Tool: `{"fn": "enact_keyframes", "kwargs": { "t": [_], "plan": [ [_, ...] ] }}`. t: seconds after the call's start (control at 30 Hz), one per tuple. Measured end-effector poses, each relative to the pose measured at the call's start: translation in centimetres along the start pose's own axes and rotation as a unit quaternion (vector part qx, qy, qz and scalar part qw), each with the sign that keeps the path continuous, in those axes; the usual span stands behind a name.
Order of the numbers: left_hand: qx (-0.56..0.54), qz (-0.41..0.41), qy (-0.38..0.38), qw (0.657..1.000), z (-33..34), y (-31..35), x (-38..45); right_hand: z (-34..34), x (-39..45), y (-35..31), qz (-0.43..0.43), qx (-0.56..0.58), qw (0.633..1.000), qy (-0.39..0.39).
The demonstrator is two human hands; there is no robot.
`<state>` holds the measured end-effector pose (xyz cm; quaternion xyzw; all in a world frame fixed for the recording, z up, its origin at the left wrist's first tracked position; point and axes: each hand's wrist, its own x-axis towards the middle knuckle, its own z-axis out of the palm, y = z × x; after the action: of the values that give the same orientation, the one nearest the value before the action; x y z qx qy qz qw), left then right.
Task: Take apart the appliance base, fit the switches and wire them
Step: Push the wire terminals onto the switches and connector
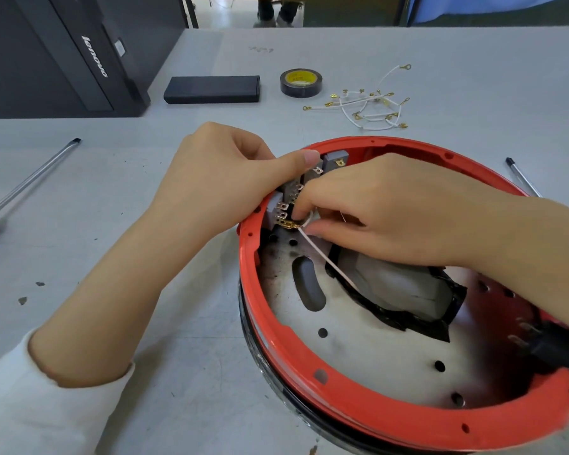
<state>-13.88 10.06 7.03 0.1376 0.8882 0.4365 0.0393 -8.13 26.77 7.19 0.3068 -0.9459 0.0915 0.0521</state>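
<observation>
Pushing a white wire's brass connector onto a switch tab inside the open red appliance base

Base lying open-side up on the grey table, row of grey switches seated along its far-left inner wall; right hand pinching the wire end at the lowest tab, left hand curled over the rim, thumb pressed flat against the switch row. Likely risks: connector sliding off-line and bending the thin tab, landing on a neighbouring tab, or a switch popping out of its slot. Spare wires, tape roll, two screwdrivers well apart
</observation>
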Motion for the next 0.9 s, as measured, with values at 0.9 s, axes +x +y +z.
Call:
{"fn": "enact_keyframes", "kwargs": {
  "t": [0.9],
  "plan": [
    [0.081, -0.043, 0.027, 0.995, -0.47, 0.0, -0.76, 0.17, 0.16, -0.01, 0.02, 0.062, 0.998, 0.003]
  ]
}}
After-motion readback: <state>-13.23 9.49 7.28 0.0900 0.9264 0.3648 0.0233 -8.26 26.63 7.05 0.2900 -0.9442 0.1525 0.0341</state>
